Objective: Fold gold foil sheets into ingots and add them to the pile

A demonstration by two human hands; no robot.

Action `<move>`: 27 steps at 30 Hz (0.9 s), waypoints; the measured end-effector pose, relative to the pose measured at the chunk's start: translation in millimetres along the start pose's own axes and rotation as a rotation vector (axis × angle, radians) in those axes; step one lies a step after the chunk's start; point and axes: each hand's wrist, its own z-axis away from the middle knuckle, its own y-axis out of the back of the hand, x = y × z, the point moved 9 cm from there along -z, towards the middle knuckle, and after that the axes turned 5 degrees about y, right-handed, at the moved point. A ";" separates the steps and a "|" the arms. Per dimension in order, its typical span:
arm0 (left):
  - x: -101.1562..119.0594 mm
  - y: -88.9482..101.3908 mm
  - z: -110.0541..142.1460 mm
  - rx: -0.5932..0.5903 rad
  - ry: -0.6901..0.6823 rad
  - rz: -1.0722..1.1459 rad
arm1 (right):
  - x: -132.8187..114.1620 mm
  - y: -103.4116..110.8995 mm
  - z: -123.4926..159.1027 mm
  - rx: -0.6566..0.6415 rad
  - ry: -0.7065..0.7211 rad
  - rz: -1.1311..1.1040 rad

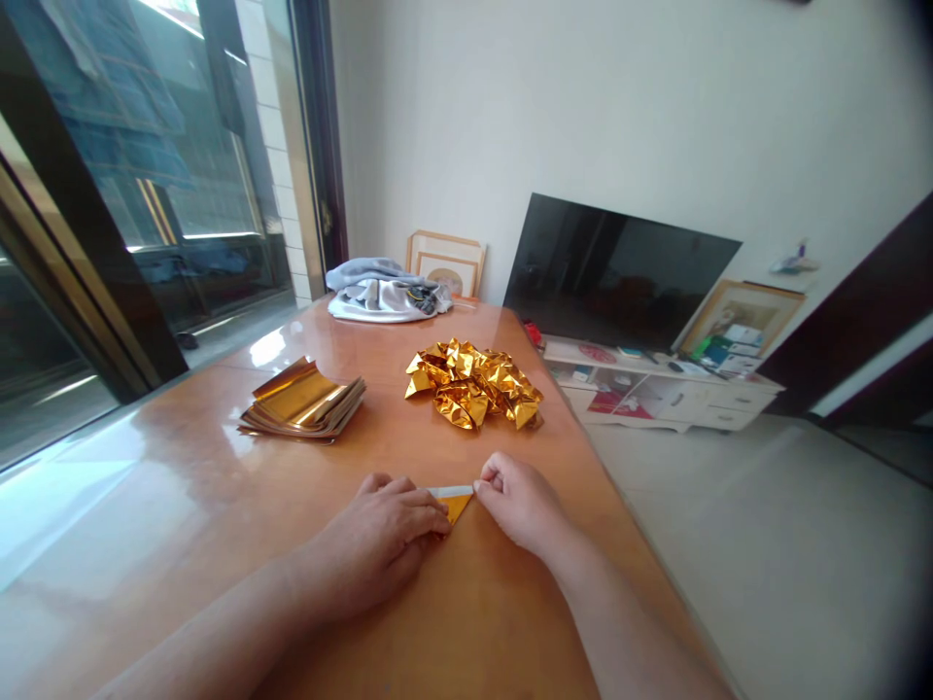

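One glossy wooden table (502,622) runs toward a pale wall (619,117), with a glass door (182,146) beyond its left edge and a light floor (736,544) past its right edge. Daylight glares off the left side of the tabletop.

Across the room, one television (619,272) stands tilted in the view above one white cabinet (671,394), where one framed picture (743,316) leans among small items too jumbled to count. Two wooden frames (444,262), one in front of the other, rest behind the table's far edge, just beside one heap of cloth (386,290) at the far left corner.

Two bare hands meet over one folded gold sheet (453,506), which lies on the near part of the tabletop, toward the right edge, a pale strip along its far side. The left hand (386,530) lies palm down over the sheet's left part, fingers side by side; its thumb cannot be made out. The right hand (521,501) pinches the sheet's right tip between thumb and forefinger.

Farther up sit one stack of gold sheets (302,403), toward the left edge, and one pile of folded gold pieces (473,381), near the right edge. Both hold too many overlapping layers to count.
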 end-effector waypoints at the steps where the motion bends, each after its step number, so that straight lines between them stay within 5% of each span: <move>1: -1.1 -0.5 -0.9 0.009 0.001 0.001 | -6.0 2.1 0.5 0.020 0.052 -0.010; 6: -8.3 -2.4 -6.4 0.059 0.000 0.030 | -28.8 0.9 2.7 0.017 0.241 0.006; 20: -45.7 1.2 -6.8 0.305 0.300 -0.025 | -34.4 -7.6 -4.3 -0.075 0.284 -0.007; 27: -63.1 -3.3 -9.0 0.261 0.401 0.019 | -38.1 -12.2 -5.9 -0.090 0.294 -0.011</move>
